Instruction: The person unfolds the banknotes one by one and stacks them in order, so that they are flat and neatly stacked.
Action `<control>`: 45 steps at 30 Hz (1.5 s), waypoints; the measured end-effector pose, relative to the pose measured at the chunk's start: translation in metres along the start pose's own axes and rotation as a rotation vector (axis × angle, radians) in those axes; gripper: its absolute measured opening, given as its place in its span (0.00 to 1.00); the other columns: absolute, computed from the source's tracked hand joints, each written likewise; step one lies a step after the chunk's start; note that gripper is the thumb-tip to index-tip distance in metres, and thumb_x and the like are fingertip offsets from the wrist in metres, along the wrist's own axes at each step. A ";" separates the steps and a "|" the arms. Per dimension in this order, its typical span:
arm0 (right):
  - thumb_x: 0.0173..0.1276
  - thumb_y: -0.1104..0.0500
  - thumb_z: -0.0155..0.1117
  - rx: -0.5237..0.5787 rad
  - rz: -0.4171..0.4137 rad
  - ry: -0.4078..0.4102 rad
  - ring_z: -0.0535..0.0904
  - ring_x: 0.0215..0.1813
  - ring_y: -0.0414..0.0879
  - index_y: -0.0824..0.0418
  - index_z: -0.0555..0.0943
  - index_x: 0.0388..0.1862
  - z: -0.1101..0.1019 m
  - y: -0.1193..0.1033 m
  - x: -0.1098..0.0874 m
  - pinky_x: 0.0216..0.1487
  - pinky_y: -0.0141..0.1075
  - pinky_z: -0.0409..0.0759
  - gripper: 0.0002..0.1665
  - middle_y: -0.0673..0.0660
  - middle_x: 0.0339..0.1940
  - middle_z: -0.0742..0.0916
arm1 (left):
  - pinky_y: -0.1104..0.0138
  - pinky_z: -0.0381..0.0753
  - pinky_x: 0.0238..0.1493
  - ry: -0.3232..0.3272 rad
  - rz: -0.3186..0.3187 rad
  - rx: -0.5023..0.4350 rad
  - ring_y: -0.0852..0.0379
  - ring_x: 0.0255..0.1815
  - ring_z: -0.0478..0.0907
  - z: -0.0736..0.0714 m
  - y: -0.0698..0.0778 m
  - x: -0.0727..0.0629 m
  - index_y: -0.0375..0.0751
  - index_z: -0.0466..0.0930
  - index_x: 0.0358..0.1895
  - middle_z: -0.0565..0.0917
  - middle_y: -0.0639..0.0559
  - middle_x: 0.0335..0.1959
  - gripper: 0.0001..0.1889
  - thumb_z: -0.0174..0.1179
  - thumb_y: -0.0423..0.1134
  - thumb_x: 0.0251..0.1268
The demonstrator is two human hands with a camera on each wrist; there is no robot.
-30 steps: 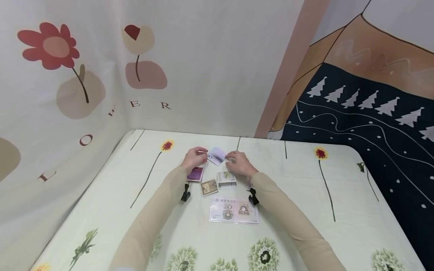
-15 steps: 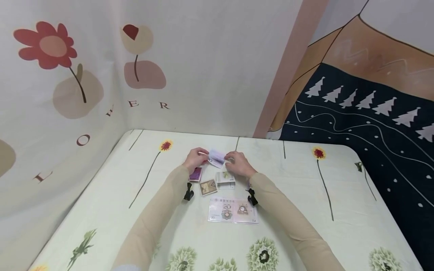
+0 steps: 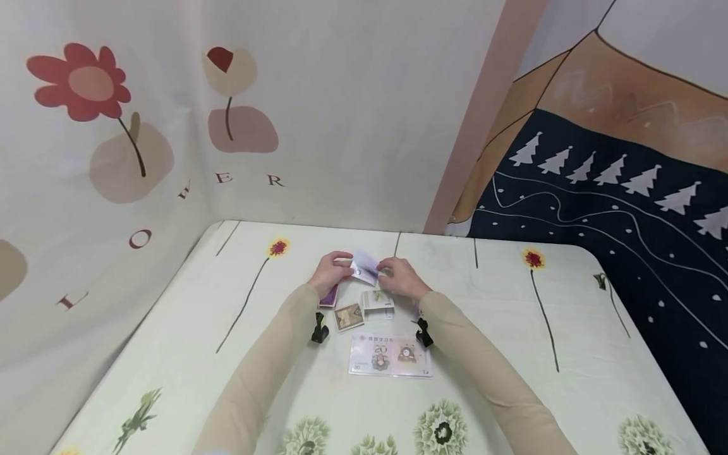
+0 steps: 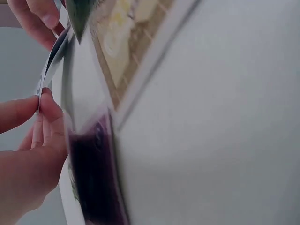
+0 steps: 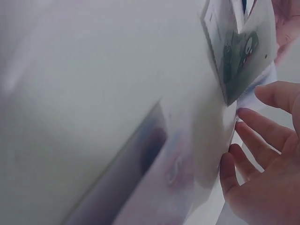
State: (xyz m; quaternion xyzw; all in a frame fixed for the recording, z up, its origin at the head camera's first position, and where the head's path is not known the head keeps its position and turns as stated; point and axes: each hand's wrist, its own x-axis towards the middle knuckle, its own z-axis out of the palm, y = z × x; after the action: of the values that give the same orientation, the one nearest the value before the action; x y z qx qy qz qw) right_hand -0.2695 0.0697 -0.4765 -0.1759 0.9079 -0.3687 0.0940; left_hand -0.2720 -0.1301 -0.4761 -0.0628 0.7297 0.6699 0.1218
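In the head view, a pale violet play banknote [image 3: 364, 268], bent across its middle, is held between my two hands. Thumb and index finger of the left hand [image 3: 332, 272] pinch its left edge, which the left wrist view shows close up. My right hand [image 3: 401, 278] has thumb and index finger at the right edge; its other fingers spread loosely toward the table. Below the left hand lies a dark purple folded note [image 3: 329, 297], partly covered. A brown folded note [image 3: 349, 317] and a whitish folded note [image 3: 378, 301] with a green print lie nearer to me.
A flat pink 20 note [image 3: 390, 356] lies in front of the folded ones. Another pale purple folded note [image 5: 154, 197] is under the right wrist, mostly hidden in the head view. Black straps with clips [image 3: 320, 328] hang at the wrists. A curtain [image 3: 341, 126] backs the table.
The violet note has tipped up and come slightly toward me, its fold now showing more. Both hands stay at its edges; the other notes lie as before.
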 end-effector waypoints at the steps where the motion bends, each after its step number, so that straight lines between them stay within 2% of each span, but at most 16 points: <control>1: 0.65 0.63 0.61 -0.003 0.011 -0.001 0.67 0.66 0.60 0.68 0.78 0.56 0.000 -0.001 -0.001 0.70 0.53 0.59 0.21 0.66 0.61 0.77 | 0.64 0.82 0.45 0.003 0.014 0.005 0.55 0.36 0.79 0.002 0.001 -0.001 0.26 0.70 0.59 0.79 0.34 0.47 0.23 0.56 0.17 0.58; 5: 0.64 0.63 0.63 0.017 0.024 0.013 0.70 0.64 0.59 0.69 0.77 0.57 -0.001 -0.003 -0.003 0.68 0.52 0.63 0.22 0.65 0.59 0.79 | 0.62 0.82 0.46 0.030 0.059 0.053 0.55 0.34 0.79 0.009 0.001 -0.004 0.27 0.74 0.54 0.81 0.39 0.39 0.19 0.59 0.20 0.58; 10: 0.65 0.64 0.63 0.070 0.020 0.068 0.76 0.58 0.57 0.70 0.76 0.57 0.001 -0.007 -0.006 0.61 0.47 0.73 0.22 0.65 0.56 0.80 | 0.63 0.83 0.44 0.051 0.084 0.099 0.52 0.37 0.79 0.015 0.002 -0.006 0.28 0.75 0.53 0.80 0.38 0.41 0.17 0.61 0.23 0.60; 13: 0.66 0.65 0.62 0.143 0.013 0.129 0.79 0.52 0.56 0.71 0.76 0.57 0.000 -0.013 -0.011 0.53 0.43 0.79 0.21 0.65 0.54 0.81 | 0.62 0.83 0.45 0.054 0.100 0.114 0.51 0.38 0.79 0.017 0.006 -0.011 0.29 0.74 0.54 0.79 0.39 0.42 0.18 0.61 0.25 0.60; 17: 0.66 0.66 0.63 0.256 0.015 0.238 0.81 0.47 0.55 0.71 0.77 0.53 -0.002 -0.020 -0.017 0.47 0.39 0.82 0.18 0.65 0.50 0.82 | 0.61 0.83 0.44 0.056 0.143 0.116 0.50 0.40 0.80 0.021 0.011 -0.016 0.28 0.74 0.53 0.78 0.39 0.41 0.17 0.61 0.25 0.60; 20: 0.65 0.66 0.64 0.308 0.017 0.314 0.81 0.46 0.54 0.69 0.78 0.50 -0.003 -0.022 -0.019 0.46 0.38 0.82 0.15 0.63 0.47 0.83 | 0.62 0.84 0.42 0.057 0.180 0.101 0.50 0.39 0.80 0.025 0.013 -0.020 0.28 0.75 0.52 0.78 0.40 0.39 0.16 0.62 0.24 0.59; 24: 0.64 0.66 0.66 0.347 -0.026 0.387 0.81 0.45 0.54 0.68 0.78 0.47 -0.003 -0.024 -0.022 0.46 0.37 0.82 0.13 0.62 0.44 0.83 | 0.62 0.85 0.40 0.053 0.242 0.085 0.50 0.37 0.80 0.033 0.016 -0.026 0.26 0.75 0.49 0.79 0.41 0.37 0.15 0.62 0.22 0.57; 29: 0.65 0.64 0.66 0.304 -0.109 0.452 0.80 0.43 0.53 0.68 0.76 0.43 -0.004 -0.030 -0.028 0.44 0.39 0.81 0.12 0.61 0.41 0.81 | 0.60 0.85 0.36 0.052 0.333 0.141 0.51 0.32 0.81 0.045 0.019 -0.033 0.27 0.76 0.45 0.80 0.41 0.33 0.13 0.63 0.22 0.55; 34: 0.65 0.59 0.67 0.190 -0.067 0.522 0.80 0.39 0.51 0.64 0.74 0.38 -0.008 -0.035 -0.035 0.39 0.40 0.78 0.11 0.59 0.37 0.81 | 0.58 0.85 0.36 0.032 0.369 0.180 0.52 0.30 0.81 0.055 0.022 -0.040 0.29 0.78 0.44 0.80 0.45 0.29 0.12 0.65 0.25 0.56; 37: 0.64 0.60 0.67 0.203 -0.036 0.530 0.81 0.40 0.51 0.63 0.73 0.37 -0.012 -0.036 -0.038 0.36 0.40 0.79 0.12 0.58 0.36 0.81 | 0.54 0.84 0.38 0.018 0.374 0.170 0.52 0.29 0.81 0.058 0.022 -0.043 0.30 0.78 0.45 0.79 0.47 0.28 0.12 0.65 0.26 0.57; 40: 0.64 0.62 0.66 0.258 -0.025 0.504 0.82 0.42 0.51 0.63 0.72 0.37 -0.014 -0.035 -0.042 0.35 0.39 0.81 0.11 0.58 0.37 0.81 | 0.52 0.84 0.40 0.001 0.361 0.134 0.51 0.29 0.81 0.060 0.021 -0.045 0.31 0.78 0.46 0.79 0.47 0.29 0.13 0.64 0.25 0.57; 45: 0.65 0.67 0.61 0.323 0.003 0.459 0.82 0.46 0.53 0.64 0.70 0.40 -0.018 -0.031 -0.048 0.42 0.39 0.82 0.09 0.60 0.40 0.81 | 0.57 0.84 0.41 -0.017 0.332 0.077 0.52 0.32 0.81 0.060 0.019 -0.047 0.31 0.78 0.48 0.79 0.45 0.32 0.15 0.64 0.23 0.57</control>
State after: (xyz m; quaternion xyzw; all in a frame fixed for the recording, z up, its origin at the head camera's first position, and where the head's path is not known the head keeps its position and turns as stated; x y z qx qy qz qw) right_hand -0.2229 0.0794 -0.4402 -0.0692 0.8352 -0.5385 -0.0868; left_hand -0.2265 -0.0724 -0.4497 0.0690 0.7542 0.6527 0.0177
